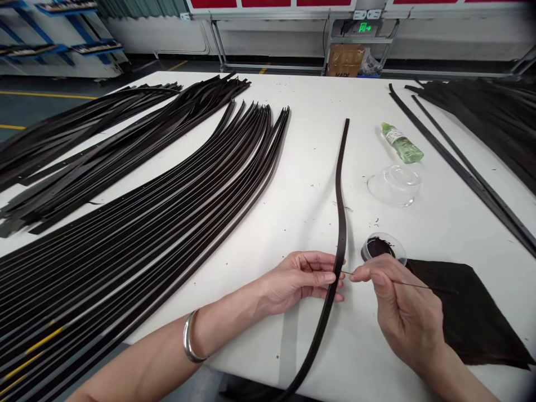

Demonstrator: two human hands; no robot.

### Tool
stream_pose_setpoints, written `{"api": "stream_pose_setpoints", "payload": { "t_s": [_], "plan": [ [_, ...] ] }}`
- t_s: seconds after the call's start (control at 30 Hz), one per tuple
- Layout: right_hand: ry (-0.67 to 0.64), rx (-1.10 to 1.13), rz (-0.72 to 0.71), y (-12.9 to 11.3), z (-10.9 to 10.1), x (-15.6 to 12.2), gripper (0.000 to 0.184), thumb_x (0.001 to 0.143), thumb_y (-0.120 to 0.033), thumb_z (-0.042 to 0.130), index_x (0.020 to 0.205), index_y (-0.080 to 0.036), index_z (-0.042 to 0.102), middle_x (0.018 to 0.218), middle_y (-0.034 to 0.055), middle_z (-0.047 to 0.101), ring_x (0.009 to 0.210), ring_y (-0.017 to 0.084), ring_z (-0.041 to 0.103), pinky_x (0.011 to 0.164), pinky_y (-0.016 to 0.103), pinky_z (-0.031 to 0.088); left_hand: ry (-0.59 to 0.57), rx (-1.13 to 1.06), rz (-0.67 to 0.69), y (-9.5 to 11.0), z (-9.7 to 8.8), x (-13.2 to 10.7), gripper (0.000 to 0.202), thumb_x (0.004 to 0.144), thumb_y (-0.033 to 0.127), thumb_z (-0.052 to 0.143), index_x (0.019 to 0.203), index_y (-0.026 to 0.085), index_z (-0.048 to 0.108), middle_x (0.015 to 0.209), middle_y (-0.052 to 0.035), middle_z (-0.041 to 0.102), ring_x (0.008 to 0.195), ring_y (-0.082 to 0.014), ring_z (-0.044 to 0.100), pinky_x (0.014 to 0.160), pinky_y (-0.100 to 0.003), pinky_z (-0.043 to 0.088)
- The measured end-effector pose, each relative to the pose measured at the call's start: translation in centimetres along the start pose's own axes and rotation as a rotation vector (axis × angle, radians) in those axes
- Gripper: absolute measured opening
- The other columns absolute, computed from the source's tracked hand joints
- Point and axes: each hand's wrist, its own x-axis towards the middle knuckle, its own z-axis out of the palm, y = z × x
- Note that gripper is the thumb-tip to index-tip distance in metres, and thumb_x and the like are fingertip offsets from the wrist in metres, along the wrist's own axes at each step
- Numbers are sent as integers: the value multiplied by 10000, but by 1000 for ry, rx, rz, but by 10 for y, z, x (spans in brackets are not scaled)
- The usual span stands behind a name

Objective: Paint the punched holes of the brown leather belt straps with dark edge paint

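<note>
My left hand (307,277) pinches a long black strap (341,223) between thumb and fingers, holding it on edge above the white table. The strap curves up towards the far side and down past the table's near edge. In my right hand (406,301) is a thin dark rod (422,286), its tip at the strap's edge beside my left fingertips. What kind of tool it is I cannot make out. Just behind my right hand stands a small clear cup (396,244) with dark liquid in it. A folded black cloth (473,312) lies under and beside that hand.
Many black straps (180,206) lie fanned over the left of the white table (301,145), with more bundles (138,145) beyond. On the right are a green-labelled bottle (402,144) lying down, a clear plastic bowl (396,185) and further black strips (473,173).
</note>
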Motion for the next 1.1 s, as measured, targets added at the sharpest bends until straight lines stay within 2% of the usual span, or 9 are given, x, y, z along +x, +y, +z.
{"api": "stream_pose_setpoints", "payload": {
  "t_s": [0.37,0.47,0.6,0.67,0.73,0.8,0.93,1.0,1.1],
  "plan": [
    [-7,13,26,2,0,-3,241,904,16,435,963,-151,598,816,34,673,814,147,617,713,306,504,5,7,5,1,1,-1,309,749,138,780,1046,125,695,897,-76,692,877,-174,657,832,-401,584],
    [25,4,77,1,-3,-7,235,926,-24,429,949,-160,619,838,31,686,812,142,644,709,293,521,2,1,7,1,1,-1,298,753,145,779,1041,128,701,912,-76,696,879,-173,658,834,-394,582],
    [292,-15,249,-2,-4,-12,278,983,-113,382,926,-167,648,881,43,693,718,128,677,695,301,563,-14,-17,11,1,1,-1,288,765,153,772,1046,139,709,941,-75,696,872,-166,660,843,-394,579],
    [384,19,368,-3,-1,-9,203,988,-177,425,941,-174,623,937,56,688,768,156,700,705,323,587,-27,-20,19,1,1,-2,303,774,157,766,1072,143,708,960,-73,693,876,-162,660,850,-389,577],
    [336,57,463,-3,2,-4,59,951,-232,540,944,-190,580,997,60,672,893,189,703,752,325,595,-42,-22,30,2,1,-3,327,783,163,760,1105,150,703,981,-72,691,887,-161,661,854,-383,575],
    [240,85,517,-2,6,1,110,896,-259,638,909,-206,544,993,46,650,941,190,689,787,303,586,-61,-27,35,2,2,-3,344,785,170,762,1123,158,701,991,-70,691,892,-160,661,852,-374,573],
    [128,162,583,1,8,13,227,844,-321,706,846,-213,506,865,15,598,768,147,661,647,241,562,-63,-32,36,4,4,-5,334,762,179,785,1088,154,718,968,-69,698,860,-153,662,824,-355,573],
    [129,206,632,4,6,21,262,826,-350,724,827,-211,502,825,4,584,725,137,644,587,220,536,-47,-32,34,4,4,-5,316,752,197,796,1056,146,726,938,-71,705,834,-155,666,802,-356,577],
    [194,240,666,11,1,35,279,804,-365,747,830,-209,518,821,-7,592,708,119,629,584,205,516,-64,-23,11,2,4,-6,290,759,222,793,1026,127,732,919,-81,708,817,-155,666,801,-358,577]
  ]
}}
